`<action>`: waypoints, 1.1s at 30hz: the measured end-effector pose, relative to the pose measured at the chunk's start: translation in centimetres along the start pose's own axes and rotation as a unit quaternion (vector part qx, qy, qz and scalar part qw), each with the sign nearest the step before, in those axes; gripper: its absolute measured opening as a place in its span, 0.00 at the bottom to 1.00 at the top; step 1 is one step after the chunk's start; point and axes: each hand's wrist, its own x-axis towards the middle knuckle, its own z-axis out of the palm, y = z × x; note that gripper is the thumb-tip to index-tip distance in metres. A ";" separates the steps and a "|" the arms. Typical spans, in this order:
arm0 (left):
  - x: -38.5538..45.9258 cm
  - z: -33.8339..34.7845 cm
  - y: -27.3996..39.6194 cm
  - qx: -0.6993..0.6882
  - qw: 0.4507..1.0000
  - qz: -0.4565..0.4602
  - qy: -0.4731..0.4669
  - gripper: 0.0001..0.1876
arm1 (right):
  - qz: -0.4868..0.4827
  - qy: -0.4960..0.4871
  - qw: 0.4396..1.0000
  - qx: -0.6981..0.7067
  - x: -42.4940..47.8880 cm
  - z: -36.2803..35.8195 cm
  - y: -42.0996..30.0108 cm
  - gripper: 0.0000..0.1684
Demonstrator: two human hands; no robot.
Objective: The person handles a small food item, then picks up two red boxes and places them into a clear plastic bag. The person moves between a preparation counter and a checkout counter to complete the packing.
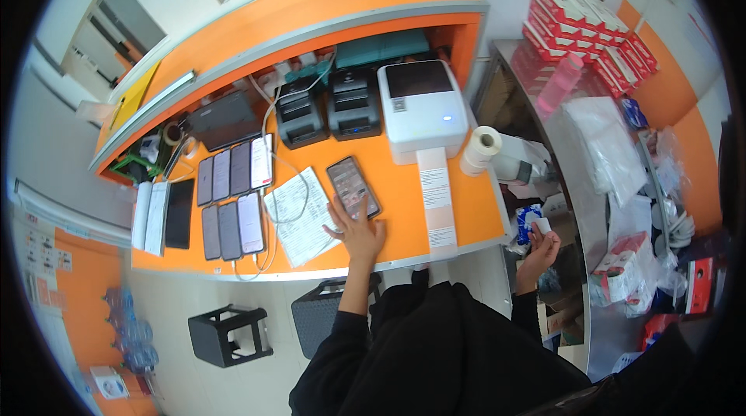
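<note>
My left hand (pixel 359 231) rests with spread fingers on the lower part of a lit smartphone (pixel 351 183) lying on the orange desk. My right hand (pixel 542 247), off the desk's right end, pinches a small white piece (pixel 542 224), perhaps paper, beside a blue and white packet (pixel 525 224). Left of the smartphone lies a handwritten sheet (pixel 300 212) with a white cable across it. A white label printer (pixel 422 107) has a long strip of printed labels (pixel 436 200) hanging from its front over the desk. Label rolls (pixel 481 145) stand to its right.
Two black receipt printers (pixel 354 104) stand left of the white one. Several phones (pixel 239 168) lie in two rows with charging cables, beside a black tablet (pixel 179 213). A metal counter (pixel 574 171) at right holds a pink bottle (pixel 559 84) and red boxes (pixel 577 25). Black stools (pixel 227 334) stand below.
</note>
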 end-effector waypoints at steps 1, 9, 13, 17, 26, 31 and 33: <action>0.1 0.2 -0.1 -0.005 1.000 -0.010 0.000 0.34 | -0.005 0.009 1.000 -0.013 0.0 -0.6 0.8 0.10; -0.3 4.2 -3.3 0.121 0.990 0.007 0.071 0.40 | -0.187 0.190 0.937 -0.227 2.7 -8.7 -2.1 0.11; 0.0 5.5 -4.0 0.170 0.975 0.051 0.136 0.38 | -0.291 0.403 0.805 -0.324 4.9 -14.6 -11.2 0.12; 0.3 5.9 -4.1 0.233 0.969 0.018 0.086 0.38 | -0.381 0.519 0.640 -0.419 6.7 -21.4 -15.4 0.14; 0.5 4.9 -2.6 0.293 0.956 -0.025 0.003 0.41 | -0.280 0.275 0.624 -0.676 8.4 -21.8 -9.5 0.15; -0.1 6.3 -6.9 0.237 0.968 0.016 0.084 0.43 | -0.244 0.236 0.615 -0.712 8.8 -21.1 -9.7 0.26; -0.5 5.9 -6.9 0.014 0.988 0.090 0.128 0.42 | -0.215 0.263 0.565 -0.752 10.0 -23.3 -7.6 0.29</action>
